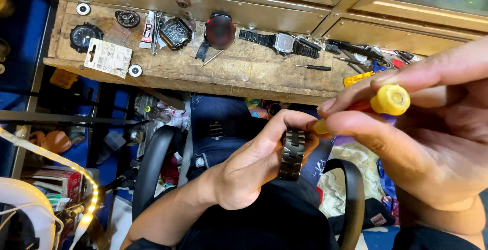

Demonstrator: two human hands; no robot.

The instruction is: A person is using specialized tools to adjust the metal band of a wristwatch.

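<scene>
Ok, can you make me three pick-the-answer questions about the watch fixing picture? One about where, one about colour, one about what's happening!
1. Where does the round watch with the dark red face lie?
A on the wooden bench
B on the floor
C on a wrist

2. What colour is the tool's round cap?
A green
B yellow
C white

3. What does the left hand do?
A hangs empty
B grips a metal watch band
C holds scissors

Answers: 1 A, it rests on the planks. 2 B, the cap in the right hand is yellow. 3 B, fingers wrap the band.
</scene>
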